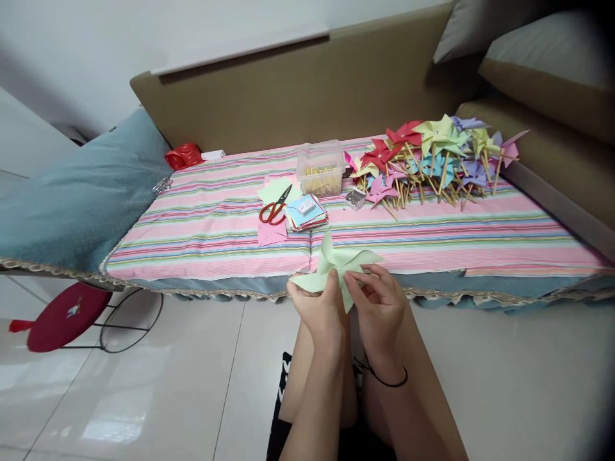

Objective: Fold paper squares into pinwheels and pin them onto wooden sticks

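Over my knees, at the front edge of the sofa seat, I hold a pale green paper pinwheel [343,257] with its blades spread. My left hand [319,307] grips its left side, the thumb pressed near the centre. On the right, my right hand [379,307] pinches close to the centre with thumb and fingers. Whether a pin or stick is between those fingers I cannot make out. Beyond the pinwheel lie red-handled scissors [275,210], a stack of coloured paper squares [312,221] with a small box [306,205] on top, and a pink paper piece [272,233].
A clear plastic tub [319,157] of thin sticks stands behind the paper, near a small clear box [355,199]. Finished pinwheels [432,160] on sticks are heaped at the right. A red plastic bag [184,156] sits far left; a red stool [70,317] stands on the floor.
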A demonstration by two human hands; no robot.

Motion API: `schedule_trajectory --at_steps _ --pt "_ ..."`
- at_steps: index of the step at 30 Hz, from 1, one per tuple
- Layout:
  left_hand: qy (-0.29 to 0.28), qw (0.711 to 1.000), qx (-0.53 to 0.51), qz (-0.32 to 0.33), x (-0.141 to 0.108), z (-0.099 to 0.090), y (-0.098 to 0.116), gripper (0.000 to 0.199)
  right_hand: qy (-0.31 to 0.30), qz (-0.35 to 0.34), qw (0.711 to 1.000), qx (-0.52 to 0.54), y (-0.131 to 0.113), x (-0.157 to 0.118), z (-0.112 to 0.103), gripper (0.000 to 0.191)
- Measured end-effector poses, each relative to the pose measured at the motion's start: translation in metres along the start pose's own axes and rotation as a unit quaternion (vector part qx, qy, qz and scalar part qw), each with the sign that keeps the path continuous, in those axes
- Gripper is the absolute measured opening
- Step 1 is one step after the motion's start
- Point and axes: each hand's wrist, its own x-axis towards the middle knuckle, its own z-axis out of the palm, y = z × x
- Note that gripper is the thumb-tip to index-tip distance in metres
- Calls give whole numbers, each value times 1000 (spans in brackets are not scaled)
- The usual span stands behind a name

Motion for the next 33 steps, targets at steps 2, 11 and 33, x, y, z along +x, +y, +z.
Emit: schedule_trajectory --at_steps 2,11,33 --pt "2 1000 -2 0 1 0 1 48 -5 10 1000 22 2 1 -2 6" --pt "-18 999 6 30 11 -9 -1 49 -4 127 977 170 7 4 -3 30" --pt "-13 1000 -26 -5 0 2 2 47 2 -33 995 98 0 3 -2 8"
